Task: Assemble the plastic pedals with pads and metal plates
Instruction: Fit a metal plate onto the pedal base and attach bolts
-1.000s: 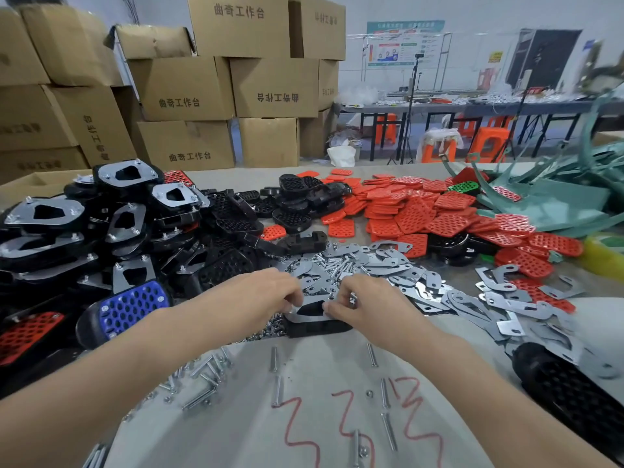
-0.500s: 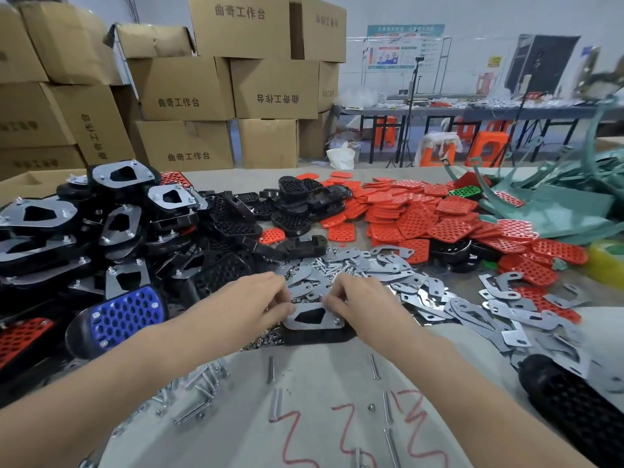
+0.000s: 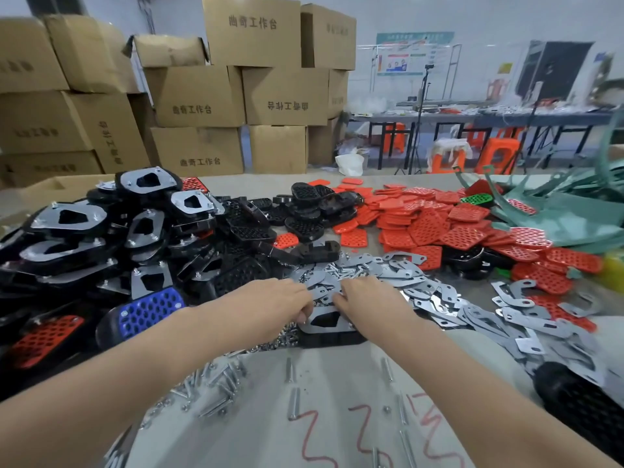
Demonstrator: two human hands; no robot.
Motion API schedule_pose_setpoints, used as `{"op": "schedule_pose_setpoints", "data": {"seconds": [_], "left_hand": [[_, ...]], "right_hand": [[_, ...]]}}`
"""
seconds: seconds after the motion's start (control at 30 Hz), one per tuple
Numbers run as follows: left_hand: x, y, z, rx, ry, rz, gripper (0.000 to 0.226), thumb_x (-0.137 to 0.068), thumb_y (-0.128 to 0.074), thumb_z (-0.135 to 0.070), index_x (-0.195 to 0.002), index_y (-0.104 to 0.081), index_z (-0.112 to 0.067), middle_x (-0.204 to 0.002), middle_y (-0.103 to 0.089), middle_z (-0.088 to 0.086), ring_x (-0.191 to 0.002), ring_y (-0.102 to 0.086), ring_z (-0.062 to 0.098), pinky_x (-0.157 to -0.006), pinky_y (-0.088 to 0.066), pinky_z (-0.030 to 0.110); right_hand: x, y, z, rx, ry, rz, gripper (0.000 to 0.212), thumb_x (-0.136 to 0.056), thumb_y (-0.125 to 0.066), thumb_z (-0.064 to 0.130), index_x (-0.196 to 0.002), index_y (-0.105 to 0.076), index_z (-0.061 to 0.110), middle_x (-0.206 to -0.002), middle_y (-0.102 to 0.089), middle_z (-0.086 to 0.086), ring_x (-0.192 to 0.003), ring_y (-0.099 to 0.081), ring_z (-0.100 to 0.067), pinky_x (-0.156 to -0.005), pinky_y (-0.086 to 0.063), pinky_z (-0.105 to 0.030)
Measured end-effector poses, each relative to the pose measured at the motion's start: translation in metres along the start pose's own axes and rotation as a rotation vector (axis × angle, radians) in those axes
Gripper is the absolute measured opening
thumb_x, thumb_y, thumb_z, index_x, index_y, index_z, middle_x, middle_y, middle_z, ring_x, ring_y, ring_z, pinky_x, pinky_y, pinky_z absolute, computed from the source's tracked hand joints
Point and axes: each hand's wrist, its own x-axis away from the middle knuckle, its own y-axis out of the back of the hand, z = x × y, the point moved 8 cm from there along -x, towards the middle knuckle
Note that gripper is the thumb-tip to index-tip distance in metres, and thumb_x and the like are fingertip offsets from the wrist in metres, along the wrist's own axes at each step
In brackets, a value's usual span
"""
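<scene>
A black plastic pedal (image 3: 329, 339) lies on the table in front of me with a grey metal plate (image 3: 324, 324) on top of it. My left hand (image 3: 270, 307) has its fingers curled at the plate's left edge. My right hand (image 3: 368, 305) has curled fingers on the plate's upper right edge. Whether either hand pinches a screw is hidden. Loose metal plates (image 3: 405, 278) lie just behind and to the right. Red pads (image 3: 435, 228) are heaped at the back right.
A heap of assembled black pedals (image 3: 101, 241) fills the left side, with a blue-padded one (image 3: 148, 312) near my left forearm. Screws and bolts (image 3: 216, 383) lie scattered on the near table. A black pedal (image 3: 580, 400) sits at the right edge. Cardboard boxes (image 3: 202, 96) stand behind.
Both hands stay on the pedal and plate. The fingers shifted slightly along the plate's upper edge; the plate looks seated flatter on the pedal.
</scene>
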Motion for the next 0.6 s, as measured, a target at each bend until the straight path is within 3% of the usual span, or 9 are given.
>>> {"op": "schedule_pose_setpoints", "data": {"seconds": [0.07,0.13,0.2,0.27,0.37,0.47,0.53,0.6], "left_hand": [[0.0,0.0,0.0,-0.024,-0.052,-0.015,0.022,-0.103,-0.049,-0.012,-0.114,-0.054,-0.031,-0.11,-0.051,-0.018,-0.105,-0.046,0.006,-0.077,-0.03,0.019],[0.002,0.002,-0.001,0.052,-0.056,-0.035,0.017,-0.103,-0.05,-0.016,-0.112,-0.055,-0.03,-0.111,-0.053,-0.016,-0.106,-0.046,0.006,-0.079,-0.035,0.022],[0.007,0.006,0.004,0.22,0.037,-0.073,0.012,-0.105,-0.048,-0.028,-0.114,-0.056,-0.029,-0.112,-0.053,-0.016,-0.111,-0.048,0.007,-0.089,-0.042,0.027],[0.015,0.006,0.013,0.405,0.213,-0.091,0.024,-0.104,-0.045,-0.043,-0.117,-0.055,-0.026,-0.114,-0.057,-0.011,-0.112,-0.053,0.013,-0.092,-0.045,0.034],[0.017,-0.003,0.012,0.408,0.375,0.029,0.047,-0.101,-0.042,-0.057,-0.097,-0.06,-0.015,-0.101,-0.066,0.007,-0.096,-0.063,0.028,-0.074,-0.047,0.036],[0.007,-0.007,0.006,0.468,0.438,0.065,0.052,-0.101,-0.045,-0.053,-0.07,-0.048,-0.011,-0.082,-0.059,0.017,-0.08,-0.06,0.036,-0.058,-0.039,0.033],[0.003,-0.008,0.007,0.534,0.465,0.067,0.049,-0.1,-0.05,-0.048,-0.072,-0.051,-0.007,-0.076,-0.056,0.016,-0.069,-0.051,0.03,-0.049,-0.032,0.031],[0.004,-0.01,0.01,0.648,0.498,0.044,0.043,-0.099,-0.052,-0.044,-0.083,-0.055,-0.004,-0.081,-0.058,0.016,-0.071,-0.055,0.03,-0.05,-0.033,0.03]], "right_hand": [[-0.001,0.002,0.004,0.119,0.016,0.027,0.015,-0.105,-0.045,0.02,-0.109,-0.057,0.011,-0.108,-0.058,-0.011,-0.105,-0.062,-0.035,-0.071,-0.038,-0.036],[0.0,0.006,0.004,0.181,-0.019,0.033,0.02,-0.105,-0.045,0.022,-0.111,-0.062,0.014,-0.114,-0.061,-0.01,-0.107,-0.064,-0.034,-0.071,-0.04,-0.035],[0.0,0.007,0.005,0.257,-0.027,0.063,0.018,-0.105,-0.047,0.019,-0.114,-0.062,0.017,-0.117,-0.06,-0.009,-0.109,-0.063,-0.032,-0.071,-0.041,-0.035],[0.0,0.004,0.007,0.326,-0.021,0.114,0.022,-0.102,-0.05,0.011,-0.12,-0.061,0.017,-0.12,-0.059,-0.008,-0.111,-0.063,-0.031,-0.07,-0.04,-0.036],[-0.001,0.004,0.008,0.312,-0.075,0.12,0.031,-0.098,-0.051,0.007,-0.125,-0.063,0.017,-0.126,-0.059,-0.007,-0.117,-0.062,-0.031,-0.073,-0.039,-0.036],[0.001,0.008,0.008,0.287,-0.151,0.09,0.027,-0.101,-0.048,0.011,-0.124,-0.062,0.015,-0.127,-0.061,-0.007,-0.118,-0.063,-0.03,-0.076,-0.039,-0.034],[0.007,0.011,0.008,0.296,-0.18,0.068,0.024,-0.101,-0.049,0.012,-0.119,-0.063,0.017,-0.122,-0.062,-0.004,-0.114,-0.065,-0.028,-0.074,-0.041,-0.032],[0.011,0.016,0.008,0.28,-0.209,0.027,0.021,-0.099,-0.049,0.009,-0.107,-0.063,0.022,-0.11,-0.063,-0.002,-0.106,-0.067,-0.027,-0.07,-0.041,-0.031]]}}
